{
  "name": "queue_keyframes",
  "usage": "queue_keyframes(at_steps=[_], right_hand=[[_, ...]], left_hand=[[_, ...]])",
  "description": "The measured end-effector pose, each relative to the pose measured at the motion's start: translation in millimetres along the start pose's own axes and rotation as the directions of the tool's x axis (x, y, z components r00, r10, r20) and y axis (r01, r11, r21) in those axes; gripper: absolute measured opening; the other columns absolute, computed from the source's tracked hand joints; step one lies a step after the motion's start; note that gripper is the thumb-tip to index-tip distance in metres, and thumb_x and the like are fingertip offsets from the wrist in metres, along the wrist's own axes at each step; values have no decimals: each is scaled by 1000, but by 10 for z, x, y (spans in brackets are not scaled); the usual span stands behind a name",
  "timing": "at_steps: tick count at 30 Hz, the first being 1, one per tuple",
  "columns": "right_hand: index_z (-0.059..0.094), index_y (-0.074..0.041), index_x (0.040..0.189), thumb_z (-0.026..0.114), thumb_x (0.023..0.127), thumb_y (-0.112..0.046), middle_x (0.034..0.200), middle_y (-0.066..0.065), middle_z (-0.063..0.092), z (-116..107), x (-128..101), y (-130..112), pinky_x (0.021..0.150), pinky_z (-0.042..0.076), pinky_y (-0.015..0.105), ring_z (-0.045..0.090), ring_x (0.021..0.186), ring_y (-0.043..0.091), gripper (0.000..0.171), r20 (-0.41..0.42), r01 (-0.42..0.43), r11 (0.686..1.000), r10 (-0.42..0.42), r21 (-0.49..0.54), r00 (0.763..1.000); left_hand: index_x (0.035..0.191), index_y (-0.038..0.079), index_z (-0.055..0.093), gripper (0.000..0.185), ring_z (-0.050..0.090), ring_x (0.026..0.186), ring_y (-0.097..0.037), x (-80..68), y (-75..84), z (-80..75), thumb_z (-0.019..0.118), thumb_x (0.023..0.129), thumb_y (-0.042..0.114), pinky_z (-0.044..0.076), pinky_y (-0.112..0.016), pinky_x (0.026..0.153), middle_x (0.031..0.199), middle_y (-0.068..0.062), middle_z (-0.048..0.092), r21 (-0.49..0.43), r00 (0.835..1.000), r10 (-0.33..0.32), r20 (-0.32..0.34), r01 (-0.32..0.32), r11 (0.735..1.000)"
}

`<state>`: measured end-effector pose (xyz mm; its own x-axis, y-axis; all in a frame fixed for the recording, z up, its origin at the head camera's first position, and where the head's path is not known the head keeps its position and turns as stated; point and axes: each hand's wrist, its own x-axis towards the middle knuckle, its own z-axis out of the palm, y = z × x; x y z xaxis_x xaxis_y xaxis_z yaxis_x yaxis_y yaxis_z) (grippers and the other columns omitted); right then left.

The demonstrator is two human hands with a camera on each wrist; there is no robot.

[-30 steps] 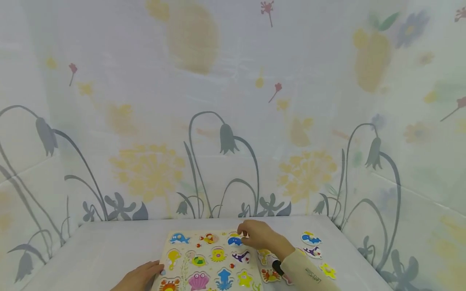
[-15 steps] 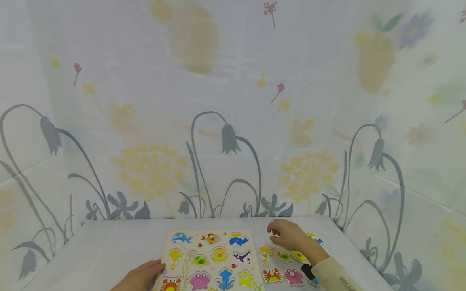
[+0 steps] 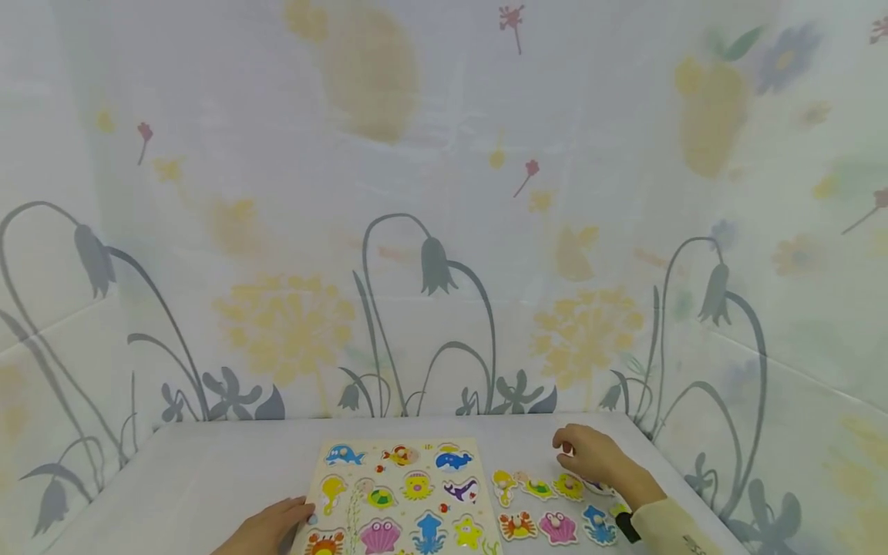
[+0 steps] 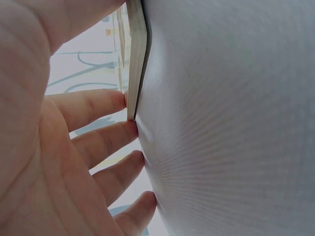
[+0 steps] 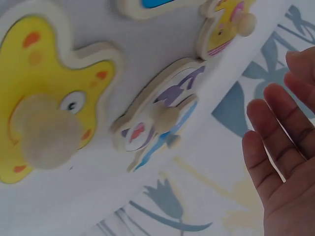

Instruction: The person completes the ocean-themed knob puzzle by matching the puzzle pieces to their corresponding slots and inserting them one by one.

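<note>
Puzzle board [image 3: 398, 493] edge meets my left hand's [image 3: 267, 528] relaxed fingers [image 4: 98, 105]; right hand [image 3: 597, 459] hovers released over loose pieces [image 3: 541, 487], whose knobs show only wrist-side.

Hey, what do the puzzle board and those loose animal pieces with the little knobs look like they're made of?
The puzzle board looks like pale wood, probably plywood: the left wrist view shows a light, bare edge under a printed face. The loose pieces, such as the yellow starfish piece, also seem wooden, with unpainted cream rims, glossy printed tops and a plain rounded wooden knob. The table looks covered in a matte white sheet.
</note>
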<state>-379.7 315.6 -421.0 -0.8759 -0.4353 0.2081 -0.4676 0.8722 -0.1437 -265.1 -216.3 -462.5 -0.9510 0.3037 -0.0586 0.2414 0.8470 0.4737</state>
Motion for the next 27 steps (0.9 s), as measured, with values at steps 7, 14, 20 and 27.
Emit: queue_keyframes(at_steps=[7,14,20,27], right_hand=[[67,-14,95,72,82,-16,82,-7,54,-4,-82,206,62,46,36,49,72,12,14,18,-144,988,143,49,990],[67,-12,93,72,82,-17,85,-2,57,-58,-143,326,66,48,38,50,74,15,13,28,-183,981,182,57,983],[66,-14,91,72,82,-16,83,-3,55,-16,-196,440,67,48,38,50,74,15,11,68,-228,971,224,71,972],[65,-14,91,73,81,-16,83,-2,55,58,-176,498,67,48,39,50,74,16,13,69,-251,966,246,60,967]], left_hand=[[129,5,56,88,44,123,-46,-11,12,7,77,64,62,38,-70,94,134,-18,50,-11,1000,-23,-6,23,1000],[129,6,56,90,43,124,-46,-10,18,13,76,64,64,37,-69,95,135,-17,50,-20,1000,-28,-8,28,999],[129,2,55,89,43,123,-49,6,-39,39,74,67,63,38,-70,94,134,-19,50,-26,1000,13,4,-13,1000],[128,3,56,87,44,122,-49,13,-50,23,75,67,62,38,-70,93,133,-20,51,-7,1000,6,-1,-6,1000]])
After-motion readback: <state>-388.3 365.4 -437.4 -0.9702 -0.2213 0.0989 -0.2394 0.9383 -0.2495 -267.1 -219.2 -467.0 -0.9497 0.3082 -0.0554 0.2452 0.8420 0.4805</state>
